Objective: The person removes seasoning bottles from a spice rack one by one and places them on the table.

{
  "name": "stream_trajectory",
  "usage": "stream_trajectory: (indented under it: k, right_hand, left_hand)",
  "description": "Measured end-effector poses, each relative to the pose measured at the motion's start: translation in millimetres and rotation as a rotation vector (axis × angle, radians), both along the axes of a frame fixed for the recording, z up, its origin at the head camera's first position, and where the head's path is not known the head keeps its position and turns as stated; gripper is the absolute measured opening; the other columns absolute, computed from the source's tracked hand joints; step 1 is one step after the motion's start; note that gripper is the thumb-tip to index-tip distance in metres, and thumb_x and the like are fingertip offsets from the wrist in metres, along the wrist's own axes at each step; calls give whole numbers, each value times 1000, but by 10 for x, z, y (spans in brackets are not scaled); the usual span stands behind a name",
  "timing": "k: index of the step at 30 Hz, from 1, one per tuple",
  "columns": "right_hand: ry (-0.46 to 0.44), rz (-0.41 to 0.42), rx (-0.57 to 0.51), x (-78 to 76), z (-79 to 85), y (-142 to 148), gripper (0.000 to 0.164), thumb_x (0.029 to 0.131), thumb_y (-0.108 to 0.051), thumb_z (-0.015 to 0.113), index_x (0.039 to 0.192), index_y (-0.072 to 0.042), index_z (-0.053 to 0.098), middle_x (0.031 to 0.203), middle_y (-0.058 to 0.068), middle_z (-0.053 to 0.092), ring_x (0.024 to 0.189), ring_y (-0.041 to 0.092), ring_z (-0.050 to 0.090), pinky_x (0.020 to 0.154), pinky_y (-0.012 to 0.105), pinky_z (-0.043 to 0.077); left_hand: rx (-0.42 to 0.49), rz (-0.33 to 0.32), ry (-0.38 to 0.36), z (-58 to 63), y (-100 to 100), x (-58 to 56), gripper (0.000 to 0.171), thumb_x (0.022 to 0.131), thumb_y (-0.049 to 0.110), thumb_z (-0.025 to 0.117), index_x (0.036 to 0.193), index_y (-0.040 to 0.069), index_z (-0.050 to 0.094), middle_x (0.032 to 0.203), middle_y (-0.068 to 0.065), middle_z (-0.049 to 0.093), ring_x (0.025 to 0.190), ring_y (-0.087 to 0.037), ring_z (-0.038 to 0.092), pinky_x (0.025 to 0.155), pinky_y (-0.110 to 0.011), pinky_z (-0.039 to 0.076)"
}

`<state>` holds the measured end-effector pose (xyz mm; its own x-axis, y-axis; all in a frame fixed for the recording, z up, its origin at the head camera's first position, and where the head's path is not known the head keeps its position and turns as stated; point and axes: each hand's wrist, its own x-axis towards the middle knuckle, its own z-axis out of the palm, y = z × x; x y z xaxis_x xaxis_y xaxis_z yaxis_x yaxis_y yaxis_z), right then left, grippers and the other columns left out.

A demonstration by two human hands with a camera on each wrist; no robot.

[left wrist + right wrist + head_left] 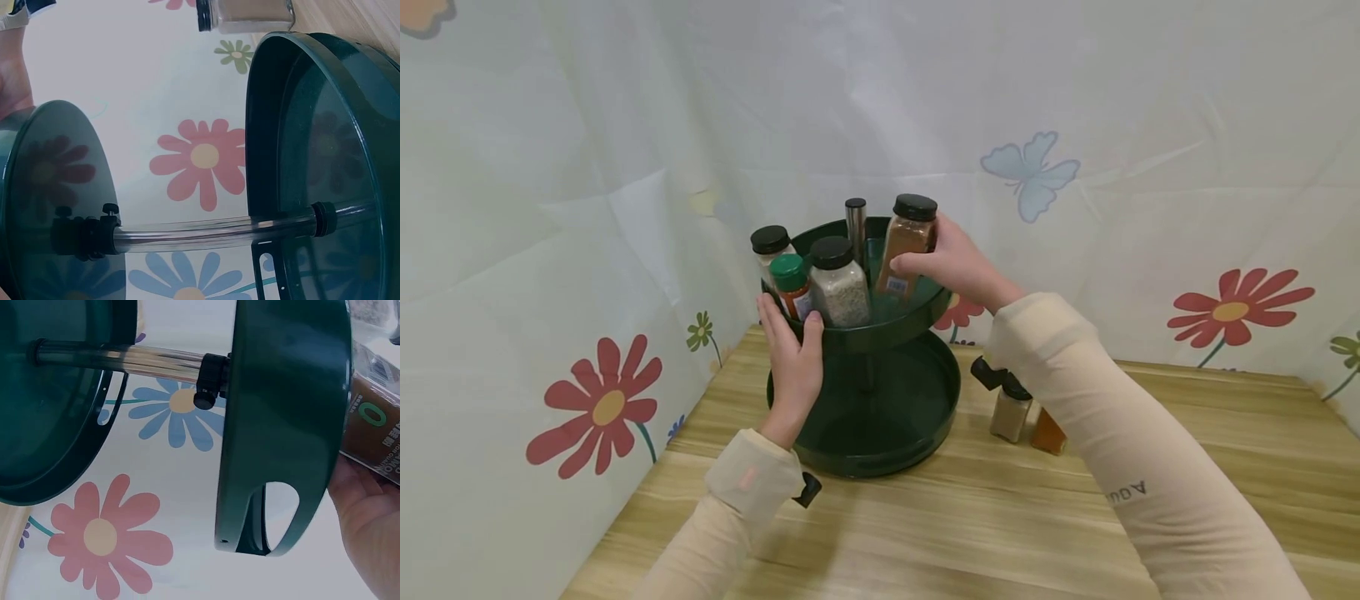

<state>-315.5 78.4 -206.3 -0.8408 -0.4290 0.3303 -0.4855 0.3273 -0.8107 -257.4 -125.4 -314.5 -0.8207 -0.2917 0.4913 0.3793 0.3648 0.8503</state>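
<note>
A two-tier dark green turntable rack (880, 337) stands on the table. My right hand (958, 262) grips a black-capped spice jar of brown powder (900, 242), tilted over the right side of the upper tray. In the right wrist view, this labelled jar (369, 425) is beside the tray wall, partly cut off. My left hand (795, 362) rests with fairly straight fingers against the front-left of the upper tray. Close to it in that tray stand a green-capped bottle (793, 287), a jar of pale grains (841, 287) and another black-capped jar (771, 243).
The rack's metal post (856, 225) rises through the upper tray; the lower tray (857, 462) sits beneath it. Two more spice jars, one beige (1011, 415) and one orange (1048, 432), stand on the wooden table (970, 517) under my right forearm. A flower-printed curtain (1150, 208) hangs behind.
</note>
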Motion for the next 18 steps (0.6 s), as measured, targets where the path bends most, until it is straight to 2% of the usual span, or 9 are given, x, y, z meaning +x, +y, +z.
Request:
stream_trajectory:
  k: [9,18]
  right_hand:
    - [14,-3,-13,32,58,78,52,81,-19,61,126,-8,37,116,13,49,105,25,47,93,49,38]
    - [42,-37,-14,79,105,201,54,79,-19,62,126,-7,38,115,15,48,102,28,46,88,50,41]
  left_hand:
    - [-6,1,4,-12,-6,-11,76,93,44,37,144,9,-7,151,-12,-11,136,-22,-7,109,-49,6]
    - [2,-1,-8,2,-2,-1,76,93,44,37,144,9,-7,151,-10,-11,136,-18,-9,110,-46,4]
